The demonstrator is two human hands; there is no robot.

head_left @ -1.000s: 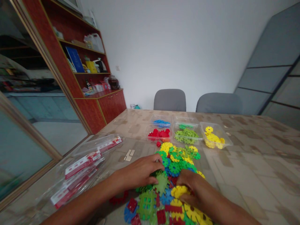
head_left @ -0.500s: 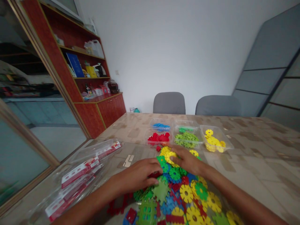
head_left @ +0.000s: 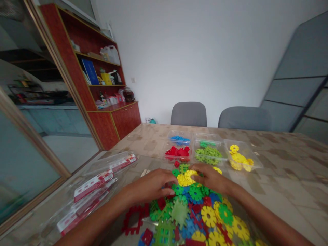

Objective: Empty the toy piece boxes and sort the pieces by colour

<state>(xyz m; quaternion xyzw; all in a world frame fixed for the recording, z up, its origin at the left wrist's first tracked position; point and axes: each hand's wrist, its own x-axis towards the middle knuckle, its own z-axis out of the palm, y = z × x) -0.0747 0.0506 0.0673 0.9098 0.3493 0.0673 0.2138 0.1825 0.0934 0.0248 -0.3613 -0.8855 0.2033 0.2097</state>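
Toy pile [head_left: 200, 212] cut off at btm, fingers [head_left: 171, 192] part buried

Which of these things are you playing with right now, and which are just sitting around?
In use:
- left hand and right hand, both resting on the pile of coloured gear pieces
- clear tubs holding sorted red, blue, green and yellow pieces

Just lying about:
- plastic bags with red-and-white labels
- two grey chairs
- wooden shelf unit

txt: none legible | red/white pkg labels [head_left: 93, 183] too blurred to read
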